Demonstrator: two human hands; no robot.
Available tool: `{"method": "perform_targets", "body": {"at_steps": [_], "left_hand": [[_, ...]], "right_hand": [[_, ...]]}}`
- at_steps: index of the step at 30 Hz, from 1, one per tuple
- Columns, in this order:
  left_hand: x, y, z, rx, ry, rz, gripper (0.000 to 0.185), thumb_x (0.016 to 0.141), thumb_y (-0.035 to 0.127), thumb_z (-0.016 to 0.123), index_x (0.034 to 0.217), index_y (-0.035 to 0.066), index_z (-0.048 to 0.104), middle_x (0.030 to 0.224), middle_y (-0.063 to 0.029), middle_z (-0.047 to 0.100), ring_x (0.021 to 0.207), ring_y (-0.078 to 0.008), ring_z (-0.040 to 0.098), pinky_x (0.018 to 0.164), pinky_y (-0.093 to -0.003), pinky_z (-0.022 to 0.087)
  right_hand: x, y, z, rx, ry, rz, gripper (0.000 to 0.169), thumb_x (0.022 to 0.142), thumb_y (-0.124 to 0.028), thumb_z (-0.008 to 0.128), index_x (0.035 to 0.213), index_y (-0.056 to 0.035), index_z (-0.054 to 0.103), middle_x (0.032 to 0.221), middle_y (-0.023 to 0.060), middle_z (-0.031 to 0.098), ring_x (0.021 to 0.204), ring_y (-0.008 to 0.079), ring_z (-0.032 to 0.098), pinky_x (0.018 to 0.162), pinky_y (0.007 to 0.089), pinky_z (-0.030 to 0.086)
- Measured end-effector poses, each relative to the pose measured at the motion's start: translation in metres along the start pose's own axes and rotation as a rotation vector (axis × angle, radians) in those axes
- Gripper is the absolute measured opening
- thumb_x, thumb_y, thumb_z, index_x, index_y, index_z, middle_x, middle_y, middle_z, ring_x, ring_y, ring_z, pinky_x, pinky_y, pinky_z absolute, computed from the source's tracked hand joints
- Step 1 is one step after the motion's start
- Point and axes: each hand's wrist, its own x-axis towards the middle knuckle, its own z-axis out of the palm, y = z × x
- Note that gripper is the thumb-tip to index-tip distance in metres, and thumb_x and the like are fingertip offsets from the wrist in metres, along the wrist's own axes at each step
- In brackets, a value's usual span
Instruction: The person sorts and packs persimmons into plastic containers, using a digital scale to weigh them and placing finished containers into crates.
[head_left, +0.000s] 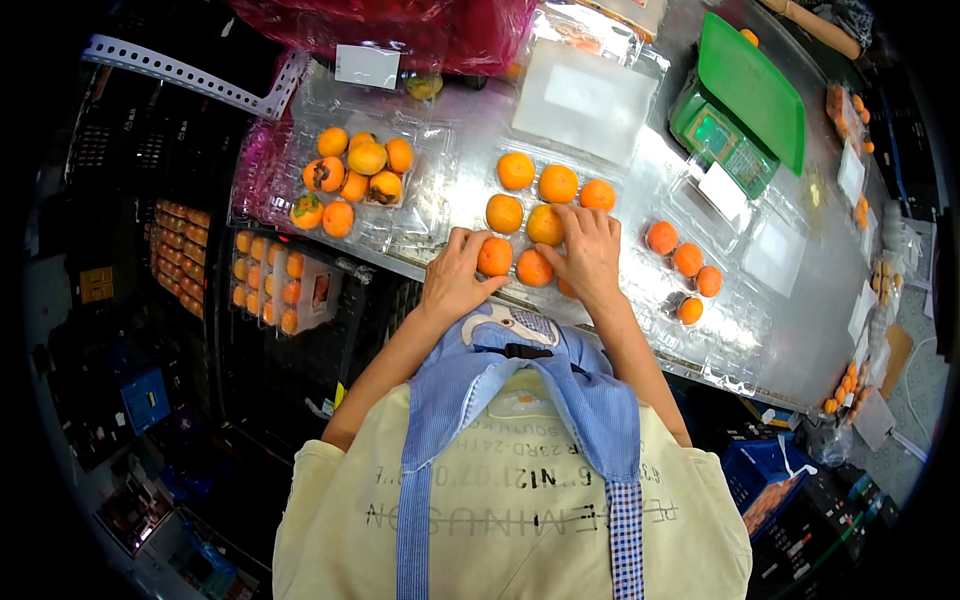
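Before me, orange persimmons sit in rows in a clear plastic tray (478, 223) on a metal table. My left hand (459, 276) curls around the near-left persimmon (495, 257), thumb at its near side and fingers at its far side. My right hand (591, 253) has its thumb and fingers against the yellower middle persimmon (544, 226). Another persimmon (565, 288) shows partly beneath the right hand. The back row holds three fruits, among them a large persimmon (558, 184).
Loose persimmons (367, 158) are piled at left. Several more persimmons (688, 259) sit in a clear tray at right. Behind stand lidded packs (581, 94) and a green scale (750, 90). Filled packs (289, 289) stand below the table's left edge.
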Motion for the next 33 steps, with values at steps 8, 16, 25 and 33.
{"method": "perform_targets", "body": {"at_steps": [8,16,25,33], "left_hand": [[-0.013,-0.018,0.0,-0.208,0.116,-0.098,0.04,0.084,0.02,0.064,0.119,0.005,0.052,0.106,-0.0168,0.056,0.095,-0.0364,0.059,0.078,-0.0425,0.049],[-0.011,-0.034,0.016,-0.269,0.111,-0.169,0.03,0.087,0.01,0.057,0.116,0.002,0.054,0.088,-0.0165,0.066,0.081,-0.0357,0.064,0.073,-0.0411,0.05],[-0.003,-0.033,0.011,-0.605,-0.066,-0.503,0.016,0.093,0.01,0.054,0.105,0.0,0.056,0.079,-0.0082,0.062,0.046,-0.011,0.056,0.037,-0.0248,0.042],[-0.016,-0.04,0.007,-0.53,-0.007,-0.511,0.012,0.09,0.011,0.056,0.096,0.001,0.057,0.073,-0.0081,0.064,0.042,-0.0129,0.056,0.04,-0.0287,0.043]], "right_hand": [[0.012,-0.006,-0.004,-0.051,-0.127,0.007,0.059,0.06,-0.019,0.077,0.113,-0.0028,0.059,0.107,0.0115,0.06,0.096,0.0263,0.052,0.086,0.0383,0.037],[0.01,0.011,-0.023,0.472,-0.127,0.276,0.059,0.063,-0.025,0.078,0.112,0.0012,0.058,0.096,0.0133,0.06,0.087,0.0262,0.057,0.083,0.037,0.046],[-0.013,0.091,-0.04,0.661,0.091,0.567,0.057,0.068,-0.025,0.079,0.116,-0.0008,0.06,0.1,0.0058,0.059,0.084,0.0142,0.051,0.077,0.0304,0.047],[0.016,0.11,-0.052,0.068,0.121,0.297,0.055,0.065,-0.024,0.077,0.114,-0.0037,0.06,0.101,0.013,0.058,0.09,0.0277,0.057,0.077,0.0369,0.048]]}}
